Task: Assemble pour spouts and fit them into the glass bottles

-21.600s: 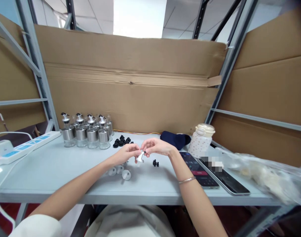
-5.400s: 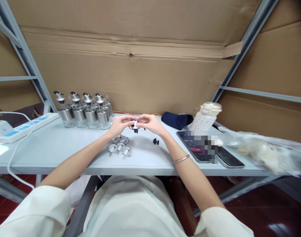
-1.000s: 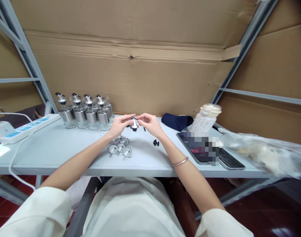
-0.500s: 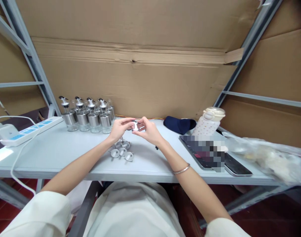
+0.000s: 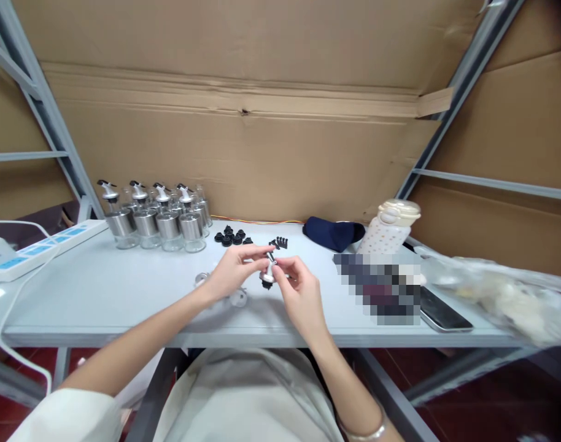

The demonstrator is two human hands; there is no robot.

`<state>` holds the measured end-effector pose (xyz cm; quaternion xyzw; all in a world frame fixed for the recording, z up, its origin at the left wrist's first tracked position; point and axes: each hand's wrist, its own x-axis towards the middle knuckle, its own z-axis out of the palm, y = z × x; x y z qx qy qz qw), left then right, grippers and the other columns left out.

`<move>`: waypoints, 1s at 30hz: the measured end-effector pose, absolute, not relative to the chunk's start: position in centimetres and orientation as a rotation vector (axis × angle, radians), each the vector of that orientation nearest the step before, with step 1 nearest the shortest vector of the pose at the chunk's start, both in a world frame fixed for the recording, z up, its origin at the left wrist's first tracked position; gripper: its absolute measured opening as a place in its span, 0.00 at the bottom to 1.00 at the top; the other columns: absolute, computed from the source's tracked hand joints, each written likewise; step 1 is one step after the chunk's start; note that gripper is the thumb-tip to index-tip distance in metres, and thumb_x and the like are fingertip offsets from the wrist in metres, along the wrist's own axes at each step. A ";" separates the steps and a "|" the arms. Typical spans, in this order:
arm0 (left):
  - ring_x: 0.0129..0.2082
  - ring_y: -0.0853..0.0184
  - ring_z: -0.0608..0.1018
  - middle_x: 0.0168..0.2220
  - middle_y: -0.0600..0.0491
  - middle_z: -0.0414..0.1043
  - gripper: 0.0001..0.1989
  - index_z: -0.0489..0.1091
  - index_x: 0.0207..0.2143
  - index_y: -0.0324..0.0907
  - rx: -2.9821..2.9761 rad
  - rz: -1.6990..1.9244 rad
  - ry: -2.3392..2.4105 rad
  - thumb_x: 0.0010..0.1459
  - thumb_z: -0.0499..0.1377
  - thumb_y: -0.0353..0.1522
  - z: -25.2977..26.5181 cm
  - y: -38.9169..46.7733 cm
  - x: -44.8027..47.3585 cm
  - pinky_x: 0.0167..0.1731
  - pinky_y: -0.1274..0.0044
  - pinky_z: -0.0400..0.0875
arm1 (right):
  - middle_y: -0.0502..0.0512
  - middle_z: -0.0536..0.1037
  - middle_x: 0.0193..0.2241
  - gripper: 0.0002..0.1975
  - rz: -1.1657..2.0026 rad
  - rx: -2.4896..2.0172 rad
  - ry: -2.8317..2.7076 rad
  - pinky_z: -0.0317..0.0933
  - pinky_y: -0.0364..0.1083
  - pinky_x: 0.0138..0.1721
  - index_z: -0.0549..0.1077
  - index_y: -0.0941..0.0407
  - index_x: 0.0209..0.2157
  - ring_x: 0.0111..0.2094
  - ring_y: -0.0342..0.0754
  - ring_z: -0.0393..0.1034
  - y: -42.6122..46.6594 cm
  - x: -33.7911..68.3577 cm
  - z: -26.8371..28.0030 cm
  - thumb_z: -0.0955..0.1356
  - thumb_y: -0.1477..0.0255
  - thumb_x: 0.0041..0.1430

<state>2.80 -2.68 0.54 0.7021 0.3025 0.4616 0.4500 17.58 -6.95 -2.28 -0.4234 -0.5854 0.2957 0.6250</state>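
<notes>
Surface [image 5: 137, 313], pale grey, cardboard [image 5: 243, 153] standing upright behind it. Two bare hands meet near the middle, over the surface. Between them a pour spout [image 5: 268, 277]: silver-white body, black lever on top, black stopper below, tilted slightly. Left hand [image 5: 234, 268] pinches it near the top, thumb and forefinger drawn close. Right hand [image 5: 303, 298] grips it from the other side, thumb against the silver body, other fingers curled. Metal bracelet [image 5: 367, 430] on the right forearm.

Just beyond the left hand: a loose cluster of black stoppers [image 5: 234, 238]. Next to them, further right, small black levers [image 5: 283, 243], several in a short row. Silver spout bodies [image 5: 239, 298] lie under and beside the left wrist, partly hidden; count unclear.

Back left: glass bottles [image 5: 170, 228] with metal bands, standing upright in rows; the four in front carry finished spouts. Left edge: white power strip [image 5: 50, 248] with a cable.

Right side: navy cap [image 5: 333, 233], a dotted flask [image 5: 385, 232] with cream lid, a phone [image 5: 446, 310] near the front edge, a clear plastic bag [image 5: 501, 298] beyond it. Pixelated patch hides whatever lies left of the phone.
</notes>
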 end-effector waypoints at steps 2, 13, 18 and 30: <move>0.26 0.69 0.73 0.31 0.51 0.72 0.16 0.76 0.46 0.43 1.769 1.186 0.778 0.54 0.60 0.34 0.1 -4.3 3.2 0.28 0.78 0.70 | 0.54 0.77 0.28 0.08 0.685 -0.934 -1.262 0.71 0.46 0.30 0.71 0.54 0.31 0.29 0.48 0.74 -7.7 17.3 -3.1 0.68 0.64 0.55; 0.38 0.66 0.75 0.37 0.51 0.72 0.14 0.69 0.44 0.43 1.655 1.323 0.905 0.55 0.59 0.35 -1.8 -5.7 4.5 0.32 0.80 0.69 | 0.54 0.79 0.32 0.09 0.791 -0.916 -1.184 0.72 0.46 0.30 0.78 0.53 0.36 0.30 0.47 0.73 -7.5 17.4 -3.8 0.70 0.68 0.52; 0.35 0.66 0.76 0.33 0.52 0.73 0.12 0.71 0.38 0.41 1.558 1.387 0.860 0.50 0.63 0.36 -1.9 -5.8 4.4 0.29 0.80 0.69 | 0.54 0.78 0.31 0.08 0.739 -0.889 -1.197 0.73 0.46 0.31 0.79 0.54 0.34 0.31 0.47 0.73 -7.9 17.4 -4.1 0.70 0.68 0.53; 0.31 0.67 0.77 0.28 0.53 0.74 0.15 0.73 0.37 0.41 1.478 1.461 0.840 0.46 0.67 0.37 -1.9 -5.9 4.1 0.26 0.81 0.71 | 0.53 0.77 0.30 0.06 0.706 -0.840 -1.216 0.73 0.46 0.32 0.77 0.54 0.34 0.31 0.46 0.73 -8.1 17.4 -3.9 0.69 0.69 0.55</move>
